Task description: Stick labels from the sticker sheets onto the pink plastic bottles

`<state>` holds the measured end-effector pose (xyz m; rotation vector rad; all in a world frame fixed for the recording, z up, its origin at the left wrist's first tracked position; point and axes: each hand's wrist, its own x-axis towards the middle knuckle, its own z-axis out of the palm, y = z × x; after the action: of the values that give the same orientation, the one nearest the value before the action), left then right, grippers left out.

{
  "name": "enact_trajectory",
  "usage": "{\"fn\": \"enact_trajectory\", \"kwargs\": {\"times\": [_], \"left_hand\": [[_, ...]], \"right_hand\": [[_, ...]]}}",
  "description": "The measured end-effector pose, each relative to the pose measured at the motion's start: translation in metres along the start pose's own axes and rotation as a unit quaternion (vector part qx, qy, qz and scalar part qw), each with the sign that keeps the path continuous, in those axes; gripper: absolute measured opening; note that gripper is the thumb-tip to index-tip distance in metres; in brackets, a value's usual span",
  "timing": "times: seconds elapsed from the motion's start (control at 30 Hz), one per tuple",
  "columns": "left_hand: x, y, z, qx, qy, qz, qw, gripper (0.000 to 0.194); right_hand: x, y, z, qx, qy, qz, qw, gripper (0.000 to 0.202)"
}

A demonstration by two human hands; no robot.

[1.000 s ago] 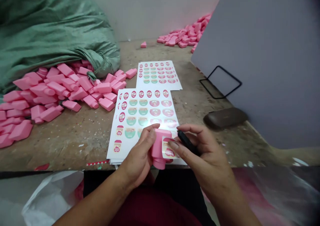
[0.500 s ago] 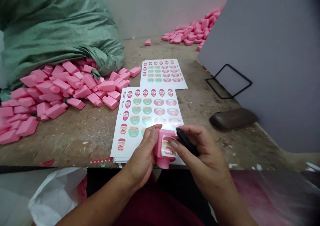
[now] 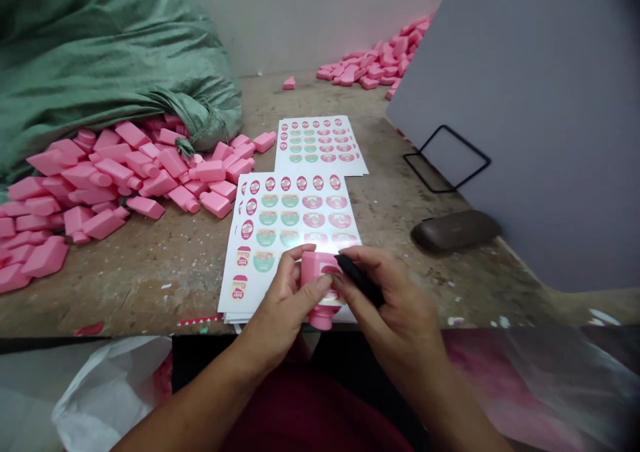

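Lower centre, the left hand grips a pink bottle, label on; the right hand clasps a black tool. Bottles at left look unlabelled.

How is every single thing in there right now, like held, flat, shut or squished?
Pink bottle: held in the left hand
Label: on that bottle, partly covered
Black tool: held in the right hand
Near sheets: flat, overlapping
Far sheets: flat, overlapping
Loose bottles: heaped
Back bottles: heaped
Green sack: bulging
Brown case: looks shut
White bag: crumpled
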<state>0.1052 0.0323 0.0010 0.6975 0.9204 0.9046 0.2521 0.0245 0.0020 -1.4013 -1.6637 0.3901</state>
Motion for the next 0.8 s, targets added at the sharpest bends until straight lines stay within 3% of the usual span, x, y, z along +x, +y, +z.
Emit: {"fn": "enact_trajectory", "kwargs": {"times": [0.13, 0.33, 0.53, 0.67, 0.73, 0.8], "left_hand": [[-0.001, 0.004, 0.003, -0.039, 0.003, -0.018, 0.999, 0.053], [0.001, 0.003, 0.001, -0.061, 0.010, -0.028, 0.998, 0.058], [0.001, 0.002, 0.002, -0.044, 0.041, -0.023, 0.998, 0.062], [0.000, 0.005, 0.001, -0.040, 0.045, -0.043, 0.997, 0.065], [0.000, 0.005, 0.002, -0.046, 0.042, -0.043, 0.997, 0.066], [-0.001, 0.004, 0.003, -0.055, 0.039, -0.036, 0.997, 0.069]], "right_hand": [[0.001, 0.003, 0.000, -0.059, -0.006, -0.059, 0.996, 0.014], [0.002, 0.002, 0.003, -0.066, -0.011, -0.075, 0.995, 0.015], [0.002, 0.013, 0.003, -0.160, 0.043, -0.129, 0.978, 0.013], [0.008, 0.016, -0.002, -0.075, 0.037, 0.006, 0.996, 0.014], [0.012, 0.011, 0.000, 0.017, -0.005, 0.071, 0.997, 0.015], [0.013, 0.004, 0.005, 0.082, -0.059, 0.078, 0.992, 0.017]]}}
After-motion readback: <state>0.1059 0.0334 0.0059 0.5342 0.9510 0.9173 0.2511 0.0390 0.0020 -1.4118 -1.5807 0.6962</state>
